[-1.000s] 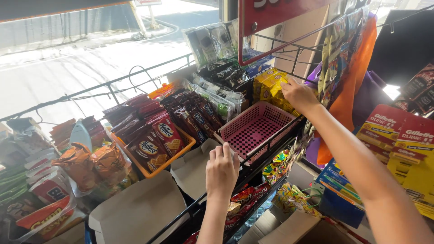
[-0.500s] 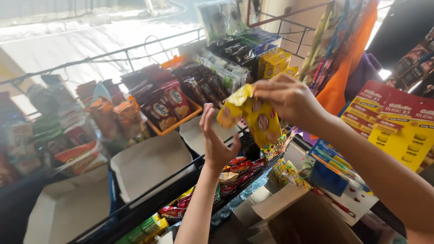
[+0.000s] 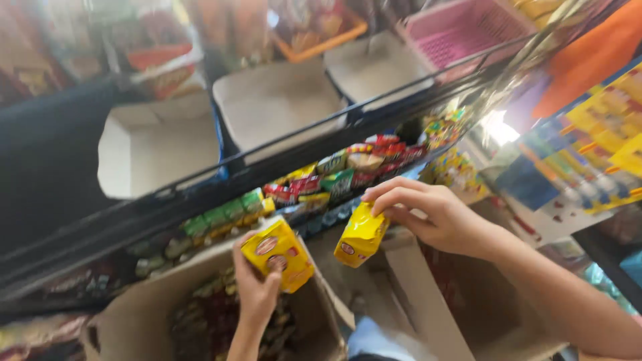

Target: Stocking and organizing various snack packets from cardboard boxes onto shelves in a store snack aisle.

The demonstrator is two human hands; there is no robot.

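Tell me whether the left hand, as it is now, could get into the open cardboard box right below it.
Probably yes. The left hand hangs just above the open cardboard box, whose top is uncovered, with nothing between them. But it already holds a yellow packet, so its fingers are not free to pick anything out.

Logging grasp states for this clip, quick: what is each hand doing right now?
Left hand: closed on a yellow snack packet.
Right hand: closed on another yellow packet.

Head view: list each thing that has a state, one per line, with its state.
Left hand: gripping a yellow snack packet.
Right hand: pinching a second yellow packet by its top.
Brown cardboard box: open, packets inside.
Pink plastic basket: empty.
Pale cardboard trays: empty.
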